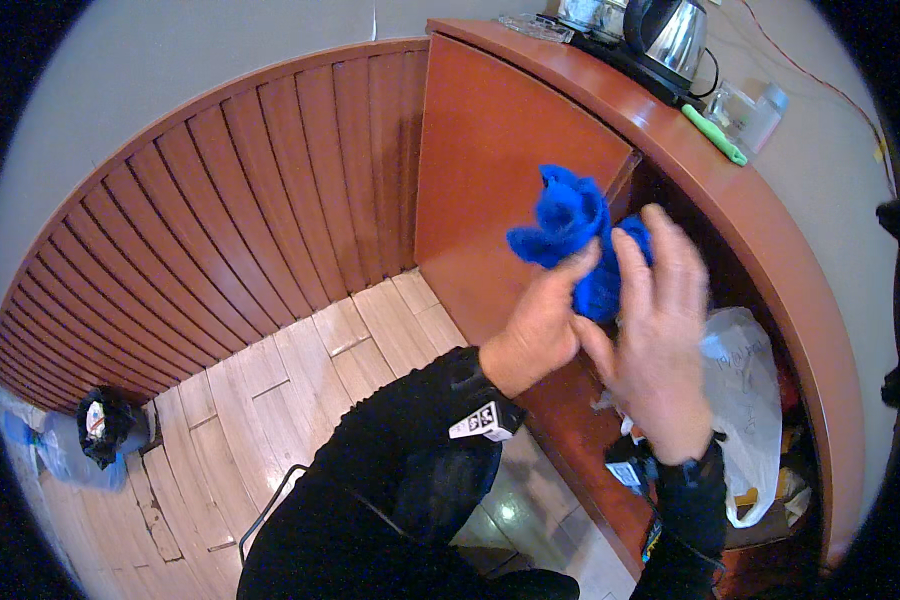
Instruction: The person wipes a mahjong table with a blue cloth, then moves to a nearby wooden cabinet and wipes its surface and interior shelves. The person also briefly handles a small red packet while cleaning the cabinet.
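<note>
A crumpled blue cloth point(568, 212) is bunched up in my left hand point(538, 325), with the thumb pressed over it. My right hand point(665, 330) is at the cloth's right side, blurred by motion. Its fingers are spread and stretched upward, partly in front of the blue fabric; whether they press on it is hard to see. Both hands are in front of the red-brown cabinet point(510, 150), by the edge of its door and the dark opening to the right.
A white plastic bag point(745, 400) sits inside the cabinet. On the cabinet top are a kettle point(678, 45), a green cloth point(715, 135) and a clear bottle point(765, 115). Slatted wood panelling point(240, 190) runs along the left wall. A black-lined bin point(110, 425) stands on the floor.
</note>
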The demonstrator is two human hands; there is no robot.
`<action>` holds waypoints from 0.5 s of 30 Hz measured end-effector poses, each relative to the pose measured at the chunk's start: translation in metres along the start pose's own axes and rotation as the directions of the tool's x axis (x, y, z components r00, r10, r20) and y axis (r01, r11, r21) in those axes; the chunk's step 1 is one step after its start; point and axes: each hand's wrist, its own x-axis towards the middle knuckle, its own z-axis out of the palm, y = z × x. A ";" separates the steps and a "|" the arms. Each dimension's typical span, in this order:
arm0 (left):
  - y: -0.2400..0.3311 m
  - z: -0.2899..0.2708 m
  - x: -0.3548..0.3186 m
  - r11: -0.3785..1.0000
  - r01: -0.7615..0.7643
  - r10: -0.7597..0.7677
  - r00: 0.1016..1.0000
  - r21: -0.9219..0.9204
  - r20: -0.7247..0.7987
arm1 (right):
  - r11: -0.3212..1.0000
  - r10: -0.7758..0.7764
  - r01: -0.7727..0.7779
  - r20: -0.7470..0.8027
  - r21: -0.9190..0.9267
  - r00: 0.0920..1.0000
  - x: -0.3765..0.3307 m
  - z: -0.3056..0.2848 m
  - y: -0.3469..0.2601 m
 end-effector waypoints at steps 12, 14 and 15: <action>-0.004 -0.058 0.110 0.456 -0.729 0.765 0.615 0.511 0.193 | 0.677 0.234 -0.374 -0.296 -0.634 0.926 -0.005 0.008 0.094; -0.008 -0.056 0.123 -0.296 -0.626 0.724 0.346 0.721 0.597 | 0.674 0.157 -0.377 -0.375 -0.636 0.914 -0.007 0.013 0.096; -0.009 -0.057 0.129 -0.339 -0.595 0.703 0.355 0.729 0.617 | 0.670 0.156 -0.379 -0.378 -0.638 0.913 -0.008 0.014 0.096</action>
